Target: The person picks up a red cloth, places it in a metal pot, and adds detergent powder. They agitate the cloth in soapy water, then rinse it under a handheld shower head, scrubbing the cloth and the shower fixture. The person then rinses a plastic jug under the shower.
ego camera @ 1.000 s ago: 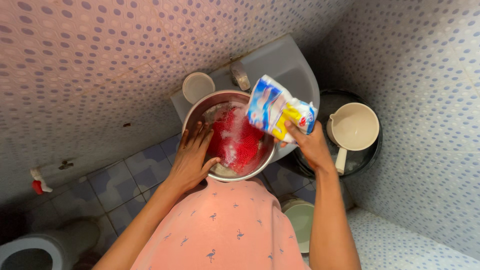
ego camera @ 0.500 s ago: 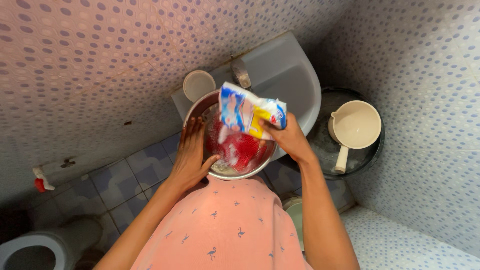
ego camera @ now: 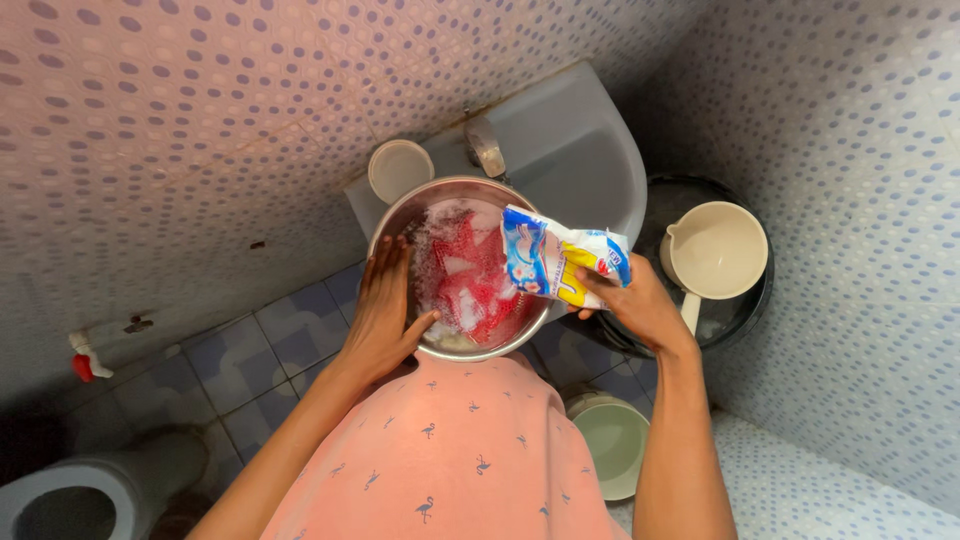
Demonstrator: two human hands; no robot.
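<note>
My right hand (ego camera: 640, 305) is clamped on the end of a blue, white and yellow packet (ego camera: 560, 266), held tilted over the right rim of the metal bowl (ego camera: 395, 225), long axis running left-right, mouth end toward the red cloth (ego camera: 470, 285) in the suds. My left hand (ego camera: 385, 315) lies flat, fingers spread, on the bowl's left rim, holding nothing. Against half a second ago the packet sits lower and flatter; the bowl rests on the sink (ego camera: 580, 150).
</note>
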